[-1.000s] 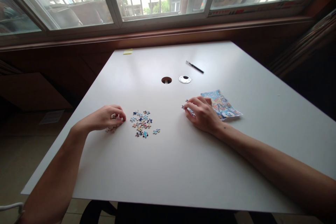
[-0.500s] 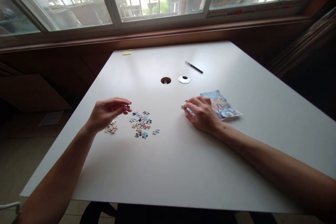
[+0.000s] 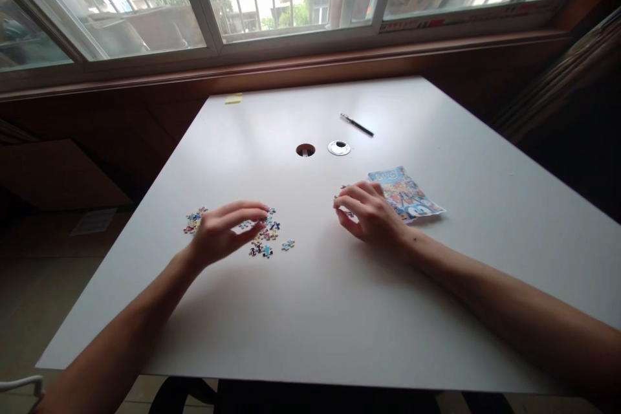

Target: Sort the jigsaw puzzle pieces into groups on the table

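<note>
Over the middle pile of small jigsaw pieces (image 3: 266, 249) hangs my left hand (image 3: 226, 229), its fingertips close above the pieces. Its thumb and fingers are apart and no piece shows between them. Another pile of pieces (image 3: 193, 220) lies to its left, partly behind the hand. My right hand (image 3: 371, 210) rests on the white table with curled fingers, over a few pieces (image 3: 343, 193) that are mostly hidden beneath it. Whether it grips one I cannot tell. A colourful printed sheet (image 3: 410, 194) lies just right of that hand.
A black pen (image 3: 358, 124) lies toward the back of the white table (image 3: 291, 323). Nearer are a round hole (image 3: 305, 150) and its loose metal cover (image 3: 339, 147). Yellow tape (image 3: 233, 98) marks the back left edge, below the window.
My left hand has moved right, from beside the left pile to over the middle pile. The piece it pinched no longer shows. My right hand has barely shifted, its fingers slightly more spread.
</note>
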The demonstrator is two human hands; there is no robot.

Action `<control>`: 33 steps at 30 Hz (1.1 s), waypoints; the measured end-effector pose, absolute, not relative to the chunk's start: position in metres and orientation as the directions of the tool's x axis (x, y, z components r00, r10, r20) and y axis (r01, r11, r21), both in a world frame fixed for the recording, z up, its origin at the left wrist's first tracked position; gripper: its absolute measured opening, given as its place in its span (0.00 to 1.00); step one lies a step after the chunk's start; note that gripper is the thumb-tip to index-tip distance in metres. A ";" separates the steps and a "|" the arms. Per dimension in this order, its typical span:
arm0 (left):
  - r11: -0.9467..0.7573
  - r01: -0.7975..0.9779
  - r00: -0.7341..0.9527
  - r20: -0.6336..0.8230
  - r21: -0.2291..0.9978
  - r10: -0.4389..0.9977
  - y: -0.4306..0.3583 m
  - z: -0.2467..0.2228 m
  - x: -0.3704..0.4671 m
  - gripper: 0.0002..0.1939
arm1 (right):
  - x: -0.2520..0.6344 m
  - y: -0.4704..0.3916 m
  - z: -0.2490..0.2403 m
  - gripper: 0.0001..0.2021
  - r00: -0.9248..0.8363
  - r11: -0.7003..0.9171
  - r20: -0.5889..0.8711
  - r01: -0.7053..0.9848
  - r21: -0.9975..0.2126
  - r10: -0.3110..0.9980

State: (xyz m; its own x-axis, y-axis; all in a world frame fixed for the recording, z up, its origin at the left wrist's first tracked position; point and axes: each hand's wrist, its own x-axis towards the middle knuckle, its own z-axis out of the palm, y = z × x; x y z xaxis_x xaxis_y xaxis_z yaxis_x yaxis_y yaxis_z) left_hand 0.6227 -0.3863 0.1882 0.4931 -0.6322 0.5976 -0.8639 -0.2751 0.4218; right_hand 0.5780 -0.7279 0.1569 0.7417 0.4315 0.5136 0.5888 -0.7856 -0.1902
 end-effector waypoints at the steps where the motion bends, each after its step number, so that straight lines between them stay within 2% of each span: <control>1: -0.231 -0.908 0.406 0.601 0.349 -0.689 -0.394 0.186 0.615 0.14 | 0.574 -0.724 0.161 0.03 0.729 -0.713 0.487 0.649 -0.266 0.482; 4: -0.068 -0.982 0.158 0.559 0.178 -0.814 -0.417 0.181 0.595 0.17 | 0.559 -0.709 0.171 0.06 0.673 -0.434 0.352 0.710 -0.555 0.650; 6: 0.026 -0.992 0.043 0.530 0.122 -0.847 -0.428 0.181 0.587 0.16 | 0.548 -0.700 0.174 0.09 0.679 -0.367 0.261 0.633 -0.681 0.687; 8: 0.062 -0.992 0.004 0.527 0.107 -0.850 -0.433 0.182 0.583 0.16 | 0.541 -0.694 0.174 0.09 0.710 -0.360 0.211 0.562 -0.745 0.672; 13: 0.020 -0.987 0.067 0.531 0.157 -0.845 -0.433 0.186 0.584 0.21 | 0.538 -0.687 0.171 0.08 0.786 -0.344 0.228 0.484 -0.805 0.574; 19: 0.037 -0.991 0.033 0.499 0.131 -0.866 -0.439 0.186 0.581 0.22 | 0.536 -0.684 0.170 0.11 0.774 -0.285 0.217 0.455 -0.844 0.594; 25: 0.055 -0.995 -0.010 0.490 0.077 -0.872 -0.439 0.183 0.583 0.23 | 0.535 -0.685 0.174 0.10 0.753 -0.314 0.235 0.506 -0.803 0.615; 28: 0.006 -0.998 0.027 0.514 0.061 -0.858 -0.434 0.179 0.585 0.23 | 0.548 -0.699 0.184 0.12 0.740 -0.345 0.248 0.547 -0.763 0.625; 31: -0.072 -0.995 0.103 0.562 0.076 -0.821 -0.428 0.174 0.589 0.24 | 0.571 -0.725 0.195 0.06 0.843 -0.401 0.292 0.484 -0.778 0.451; 33: -0.094 -0.991 0.130 0.565 0.092 -0.815 -0.424 0.171 0.592 0.26 | 0.585 -0.743 0.200 0.08 0.913 -0.439 0.263 0.384 -0.812 0.311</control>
State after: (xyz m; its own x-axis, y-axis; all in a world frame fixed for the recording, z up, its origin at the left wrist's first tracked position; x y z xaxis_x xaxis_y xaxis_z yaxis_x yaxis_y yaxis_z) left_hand 0.5921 -0.4243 0.1705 0.1296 -0.8151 0.5646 -0.9913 -0.0938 0.0921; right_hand 0.5855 -0.7432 0.1995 0.9132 0.3113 0.2631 0.3837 -0.4390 -0.8124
